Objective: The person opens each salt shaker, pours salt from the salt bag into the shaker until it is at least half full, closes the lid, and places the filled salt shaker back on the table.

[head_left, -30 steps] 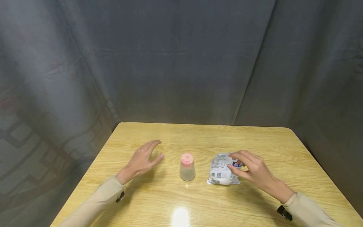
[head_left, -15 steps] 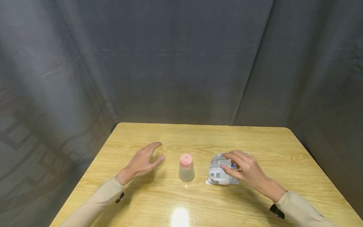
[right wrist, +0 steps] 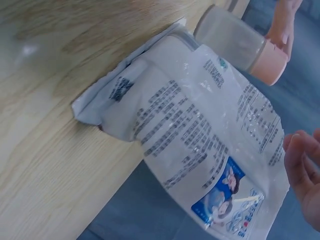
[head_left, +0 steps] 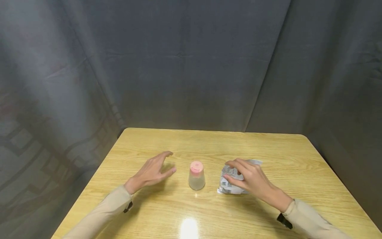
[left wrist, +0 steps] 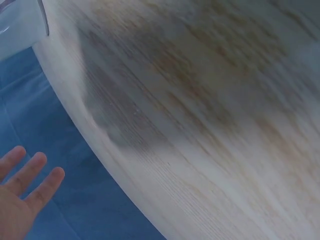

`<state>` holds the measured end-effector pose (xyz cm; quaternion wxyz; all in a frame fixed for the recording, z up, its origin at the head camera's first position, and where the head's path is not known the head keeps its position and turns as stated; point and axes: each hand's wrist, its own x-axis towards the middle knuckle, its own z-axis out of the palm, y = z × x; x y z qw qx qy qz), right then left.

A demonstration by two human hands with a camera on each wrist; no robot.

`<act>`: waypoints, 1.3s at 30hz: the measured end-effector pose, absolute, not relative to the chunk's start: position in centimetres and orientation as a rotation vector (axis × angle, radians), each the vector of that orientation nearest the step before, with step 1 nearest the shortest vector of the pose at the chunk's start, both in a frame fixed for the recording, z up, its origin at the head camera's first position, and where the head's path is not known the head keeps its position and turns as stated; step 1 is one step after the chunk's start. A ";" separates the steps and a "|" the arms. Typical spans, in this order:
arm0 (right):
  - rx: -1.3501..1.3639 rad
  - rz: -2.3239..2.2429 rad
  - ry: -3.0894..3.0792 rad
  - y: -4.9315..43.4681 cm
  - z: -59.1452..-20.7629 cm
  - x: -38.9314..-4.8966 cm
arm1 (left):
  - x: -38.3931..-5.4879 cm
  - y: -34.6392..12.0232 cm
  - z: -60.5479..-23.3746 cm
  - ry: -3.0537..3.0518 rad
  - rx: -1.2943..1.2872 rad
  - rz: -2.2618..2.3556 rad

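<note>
A translucent container with a pink top (head_left: pixel 196 176) stands upright in the middle of the table. To its right is a white printed plastic packet (head_left: pixel 228 184), with small text and a blue picture panel showing in the right wrist view. My right hand (head_left: pixel 252 179) hovers over the packet's right part, hiding it in the head view; its fingers are bent loosely with a gap between thumb and fingertips. Left of the container, my left hand (head_left: pixel 152 171) is held above the table, thumb and fingers spread apart and nothing in them.
The wood-grain table (head_left: pixel 167 212) has rounded far corners. Behind and beside it hang dark grey curtains (head_left: pixel 191 66). A bright light reflection lies on the near tabletop.
My right hand has moved left across the packet, covering more of it. My left hand has shifted slightly right and down. The packet and container stay in place.
</note>
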<state>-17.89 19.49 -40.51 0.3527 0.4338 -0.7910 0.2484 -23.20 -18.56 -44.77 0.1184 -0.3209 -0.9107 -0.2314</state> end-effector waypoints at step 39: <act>1.056 0.685 -2.315 16.2 -40.8 -17.6 | -23.1 -16.6 -45.3 -2.762 -1.033 -0.827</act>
